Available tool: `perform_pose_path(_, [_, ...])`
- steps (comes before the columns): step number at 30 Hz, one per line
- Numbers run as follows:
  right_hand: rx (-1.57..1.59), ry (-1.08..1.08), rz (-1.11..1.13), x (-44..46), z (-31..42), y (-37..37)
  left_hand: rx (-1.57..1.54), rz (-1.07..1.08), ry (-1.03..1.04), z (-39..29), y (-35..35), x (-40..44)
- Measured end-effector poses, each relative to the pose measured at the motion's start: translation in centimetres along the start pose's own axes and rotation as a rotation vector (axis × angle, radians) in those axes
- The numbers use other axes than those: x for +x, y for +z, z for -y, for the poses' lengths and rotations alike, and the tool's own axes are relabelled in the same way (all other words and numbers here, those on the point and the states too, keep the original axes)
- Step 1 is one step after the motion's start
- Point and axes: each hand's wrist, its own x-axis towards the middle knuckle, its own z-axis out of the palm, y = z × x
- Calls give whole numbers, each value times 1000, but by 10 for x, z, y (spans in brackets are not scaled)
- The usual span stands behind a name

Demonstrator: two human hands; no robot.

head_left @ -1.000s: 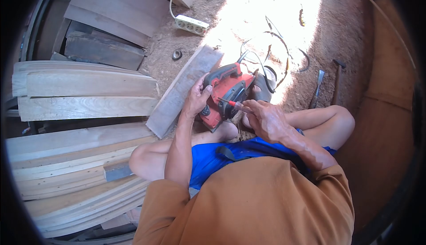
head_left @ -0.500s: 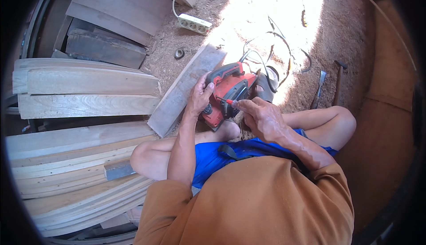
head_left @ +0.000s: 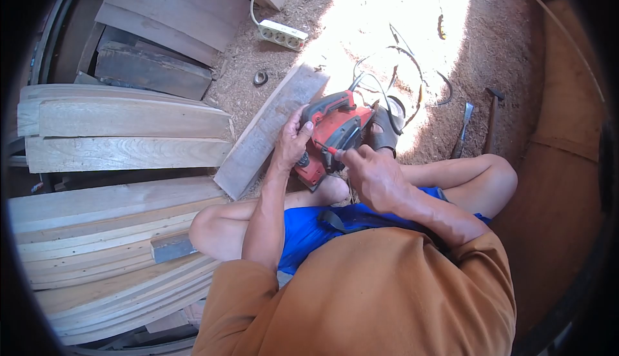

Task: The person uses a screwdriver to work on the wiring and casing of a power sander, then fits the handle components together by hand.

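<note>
A red and black electric planer (head_left: 334, 126) lies tilted on its side across my lap, its handle toward the upper left. My left hand (head_left: 294, 138) is closed round the planer's near-left side, thumb on top. In my right hand (head_left: 376, 174) is a screwdriver (head_left: 331, 150) with a red part showing at the fingers. Its thin shaft points left at the planer's body; I cannot tell exactly where the tip meets it. The grip end is hidden inside my fist.
A grey board (head_left: 271, 133) lies just beyond the planer. Stacked planks (head_left: 129, 153) fill the left side. On the sawdust are a power strip (head_left: 282, 35), a roll of tape (head_left: 260, 78), a chisel (head_left: 463, 130) and a hammer (head_left: 494, 120). The planer's cable (head_left: 419, 79) loops ahead.
My right hand has turned a little, knuckles rolling upward, with the screwdriver still in it. The left hand and the planer have barely moved.
</note>
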Motion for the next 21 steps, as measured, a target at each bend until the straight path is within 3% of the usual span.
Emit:
perform_pose_path(2, [64,68,114,6,-1,-4,4,-10,-5,-2,2,-1])
perform_pose_path(5, [42,57,116,8,4,-2,26,-26,2,-1,1,-2])
perform_pose_path(11, [276,244,129,13,-1,2,96,-30,17,0,2,-2])
perform_pose_path(14, [84,188,154,9,15,-2,144,-34,27,-1,3,-4])
perform_pose_path(17, [213,219,81,4,16,8,186,-45,18,-4,3,-5])
perform_pose_path(20, [498,257,-141,-1,-6,27,232,-55,13,-10,7,-9])
perform_pose_path(21, [644,409,-73,0,-9,29,215,-67,33,-4,8,-9])
